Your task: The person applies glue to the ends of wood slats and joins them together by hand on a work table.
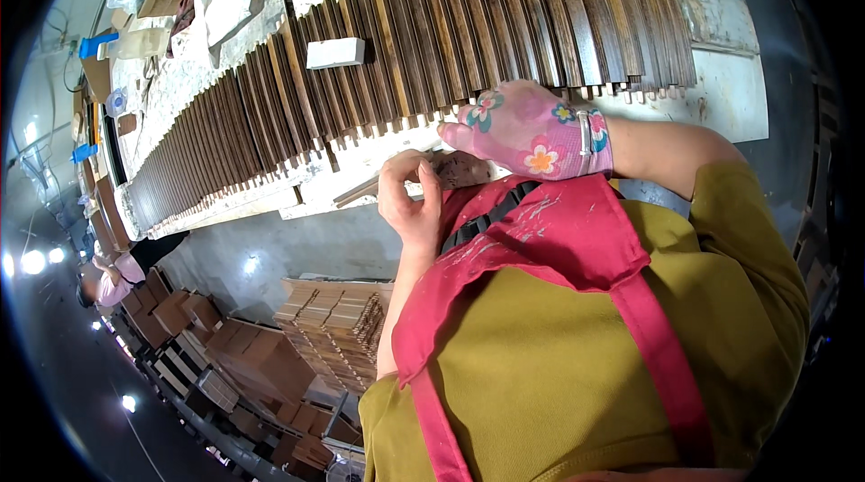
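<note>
A long row of dark brown wooden slats [432, 31] lies side by side on the table, with pale pegs along the near ends. My right hand [536, 135], in a pink flowered glove, is at those near ends. Its fingers are bent and closed, partly hidden under the hand; what they hold, if anything, does not show. My bare left hand [405, 195] is just to the left, its fingers curled and thumb brought in. Anything in its grip cannot be made out. Between the hands shows a brown-smeared object [461, 170] of unclear kind.
A small white block [335, 53] rests on the slats. Crumpled plastic [232, 0] and blue-handled items lie at the far left of the stained table [739, 90]. Stacked wooden pieces [333, 324] and cartons [257, 360] stand behind at left, with another person [117, 279] farther off.
</note>
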Demonstrator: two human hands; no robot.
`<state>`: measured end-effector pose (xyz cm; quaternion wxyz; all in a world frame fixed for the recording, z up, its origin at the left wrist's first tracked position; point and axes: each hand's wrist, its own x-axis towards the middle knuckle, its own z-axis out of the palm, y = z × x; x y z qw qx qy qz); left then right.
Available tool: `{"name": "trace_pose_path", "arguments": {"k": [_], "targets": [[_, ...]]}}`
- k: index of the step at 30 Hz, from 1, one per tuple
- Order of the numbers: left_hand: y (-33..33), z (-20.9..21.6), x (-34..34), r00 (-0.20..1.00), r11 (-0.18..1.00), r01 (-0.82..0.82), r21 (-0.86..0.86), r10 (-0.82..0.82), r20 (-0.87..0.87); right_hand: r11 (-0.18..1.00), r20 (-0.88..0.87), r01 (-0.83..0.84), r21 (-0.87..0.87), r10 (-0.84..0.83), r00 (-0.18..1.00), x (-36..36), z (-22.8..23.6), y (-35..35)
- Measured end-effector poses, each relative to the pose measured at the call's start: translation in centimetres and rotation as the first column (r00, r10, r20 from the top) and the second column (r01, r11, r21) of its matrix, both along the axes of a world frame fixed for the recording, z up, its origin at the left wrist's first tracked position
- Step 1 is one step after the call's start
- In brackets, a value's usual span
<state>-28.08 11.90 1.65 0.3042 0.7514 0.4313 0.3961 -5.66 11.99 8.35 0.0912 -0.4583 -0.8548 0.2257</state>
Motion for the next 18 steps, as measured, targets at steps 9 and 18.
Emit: {"name": "trace_pose_path", "arguments": {"k": [9,18], "targets": [[0.0,-0.2,0.2,1.000,1.000,-0.002,0.014,0.002,0.009,0.987,0.039,-0.060,0.146,0.055,0.998,-0.6,0.1,0.7],[0.2,0.1,0.4,1.000,0.999,-0.006,0.044,0.006,0.002,0.997,0.059,-0.044,0.064,0.040,0.997,-1.1,-0.4,1.2]]}}
